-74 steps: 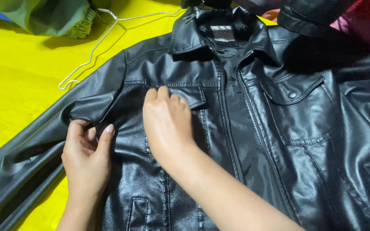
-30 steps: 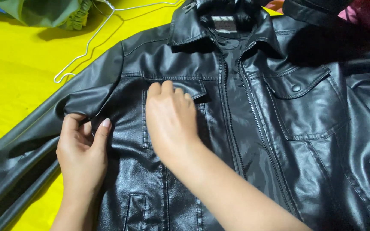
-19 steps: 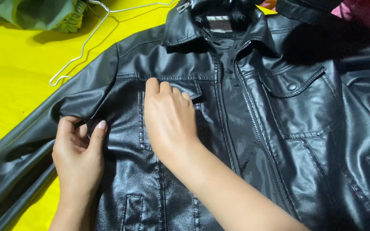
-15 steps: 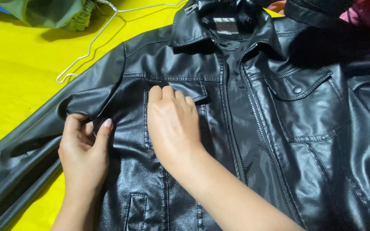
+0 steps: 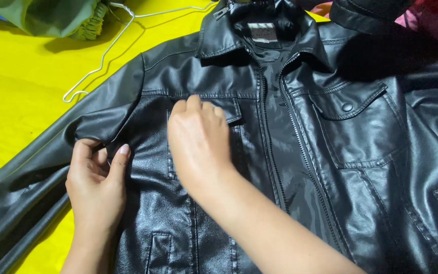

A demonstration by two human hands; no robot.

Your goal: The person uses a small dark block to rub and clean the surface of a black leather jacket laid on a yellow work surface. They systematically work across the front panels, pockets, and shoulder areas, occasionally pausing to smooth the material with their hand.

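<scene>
Pressing down on the chest of a black leather jacket [image 5: 280, 152], my right hand [image 5: 198, 144] lay palm-down with its fingers held close together, the fingertips curled at the flap of the breast pocket [image 5: 229, 109] on that side. I could not tell whether those fingertips merely touched the flap or pinched its edge. My left hand [image 5: 97, 187] rested just beside it, at the seam where the sleeve [image 5: 41, 162] met the body; the thumb and fingers were bent round a fold of leather at the armpit and gripped it, the thumbnail facing up.

The jacket was spread front-up across a bright yellow cloth [image 5: 16, 101], its collar [image 5: 259, 30] at the top of the view and its zip [image 5: 300, 152] open down the middle, showing the dark lining. A small label [image 5: 262, 31] sat inside the neck. The second breast pocket [image 5: 361, 122], closed with a round snap, lay well apart from both hands, on the far panel. The near sleeve ran slantwise toward the lower left corner, creased along its length.

Beyond the shoulder, a thin white wire hanger [image 5: 107, 50] lay on the yellow cloth, its hook end near the sleeve. A green garment [image 5: 51, 18] with a gathered cuff was bunched at the top left, and a patch of pink fabric [image 5: 437, 20] showed at the top right.
</scene>
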